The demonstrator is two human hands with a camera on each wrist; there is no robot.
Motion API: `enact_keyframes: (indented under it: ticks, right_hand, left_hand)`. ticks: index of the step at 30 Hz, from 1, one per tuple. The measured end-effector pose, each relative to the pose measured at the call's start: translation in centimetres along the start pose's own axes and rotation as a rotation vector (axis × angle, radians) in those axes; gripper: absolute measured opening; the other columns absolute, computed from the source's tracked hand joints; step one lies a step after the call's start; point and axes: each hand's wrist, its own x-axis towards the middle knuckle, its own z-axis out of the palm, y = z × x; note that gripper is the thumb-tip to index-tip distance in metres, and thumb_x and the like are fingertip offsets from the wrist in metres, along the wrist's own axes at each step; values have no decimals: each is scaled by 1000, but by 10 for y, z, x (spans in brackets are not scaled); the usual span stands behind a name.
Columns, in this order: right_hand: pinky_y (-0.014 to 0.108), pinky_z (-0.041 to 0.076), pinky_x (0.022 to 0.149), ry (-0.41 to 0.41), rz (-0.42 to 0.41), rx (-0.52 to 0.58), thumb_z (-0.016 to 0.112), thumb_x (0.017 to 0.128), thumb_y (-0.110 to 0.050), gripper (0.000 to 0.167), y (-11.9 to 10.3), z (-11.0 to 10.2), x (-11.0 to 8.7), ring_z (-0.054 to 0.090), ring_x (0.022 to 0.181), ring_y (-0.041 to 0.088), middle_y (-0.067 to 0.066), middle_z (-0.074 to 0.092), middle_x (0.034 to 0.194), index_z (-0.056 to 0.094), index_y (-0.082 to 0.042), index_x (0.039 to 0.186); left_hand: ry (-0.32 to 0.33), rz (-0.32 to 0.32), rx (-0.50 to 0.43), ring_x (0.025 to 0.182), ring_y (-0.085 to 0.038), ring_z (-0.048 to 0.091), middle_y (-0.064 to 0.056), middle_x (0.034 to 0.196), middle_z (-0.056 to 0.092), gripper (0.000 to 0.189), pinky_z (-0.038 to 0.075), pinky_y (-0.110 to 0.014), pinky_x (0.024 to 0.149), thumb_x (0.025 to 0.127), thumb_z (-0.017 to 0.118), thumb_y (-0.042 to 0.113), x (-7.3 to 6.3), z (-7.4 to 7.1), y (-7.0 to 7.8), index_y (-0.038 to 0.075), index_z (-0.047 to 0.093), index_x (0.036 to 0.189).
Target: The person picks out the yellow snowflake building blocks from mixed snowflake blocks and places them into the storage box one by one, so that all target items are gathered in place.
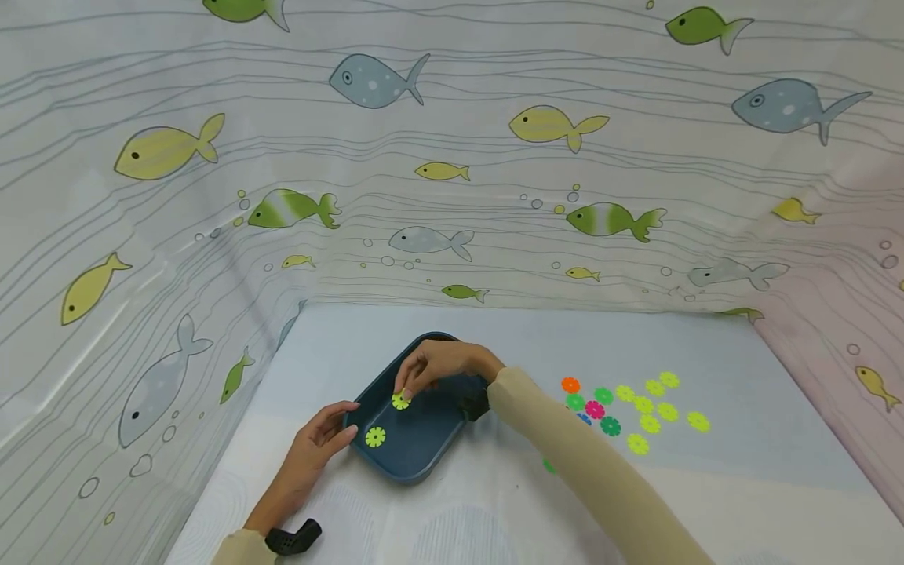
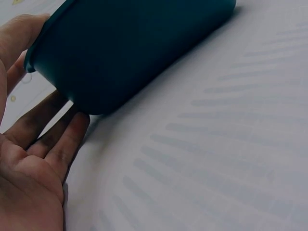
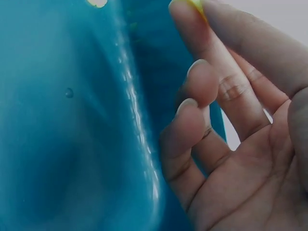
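A dark blue plastic tub (image 1: 418, 443) with rounded corners stands at an angle on the table. My left hand (image 1: 311, 447) holds its near left corner, thumb at the rim and the other fingers (image 2: 72, 139) against the outer wall. Over the tub, my right hand (image 1: 434, 363) pinches a yellow notched plastic disc (image 1: 400, 401) between thumb and fingertips. Only a bright yellow edge of that disc (image 3: 197, 5) shows in the right wrist view. Another yellow notched disc (image 1: 375, 437) lies on the tub floor near the left hand.
To the right, several yellow discs (image 1: 643, 405) lie scattered on the white table (image 1: 741, 502), beside orange (image 1: 570, 385), pink (image 1: 595, 410) and green discs (image 1: 610, 426). The right forearm partly covers a few. A fish-patterned sheet (image 1: 487, 259) rises around the table's back and sides.
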Motion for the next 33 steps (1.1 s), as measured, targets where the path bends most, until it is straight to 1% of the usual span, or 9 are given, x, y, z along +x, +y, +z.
enact_keyframes:
  ticks: [6,13,19,24,30,33]
  right_hand:
    - [28,49,64,3,4,-5,77,94,-19,15,7,4,7,61,80,22,3,78,98,80,-17,109]
    - [26,50,65,-4,50,-38,77,94,-19,13,13,11,15,62,79,14,0,78,96,79,-17,107]
    - [25,50,65,-30,75,-77,74,96,-16,14,14,17,22,63,78,12,-3,78,97,78,-14,109]
    - [25,49,63,-27,88,-115,74,97,-14,14,13,21,28,62,75,11,-3,78,96,78,-13,110]
    - [24,48,61,-30,96,-93,73,96,-9,15,13,26,33,62,73,13,2,78,96,78,-7,110]
    - [23,49,61,-30,99,-90,74,95,-8,15,12,28,35,63,73,14,2,78,95,78,-6,109]
  left_hand:
    - [-4,8,-10,131,1,48,-12,154,44,46,44,-16,100,102,68,22,-1,0,-2,13,53,145]
    - [-13,33,-17,133,1,46,-11,155,43,46,41,-14,102,102,68,21,-1,1,1,12,53,145]
    - [-17,25,-18,132,0,47,-12,154,44,47,43,-15,101,101,68,22,-3,1,2,12,53,145]
    - [-15,24,-20,133,0,47,-11,154,44,46,43,-15,102,101,68,22,-4,0,1,13,54,145]
    - [-24,37,-27,134,-2,47,-11,153,45,46,44,-16,101,101,68,21,-4,0,0,12,54,144]
    - [-22,38,-26,134,-4,47,-11,153,46,45,44,-17,101,101,68,21,-4,0,0,12,54,144]
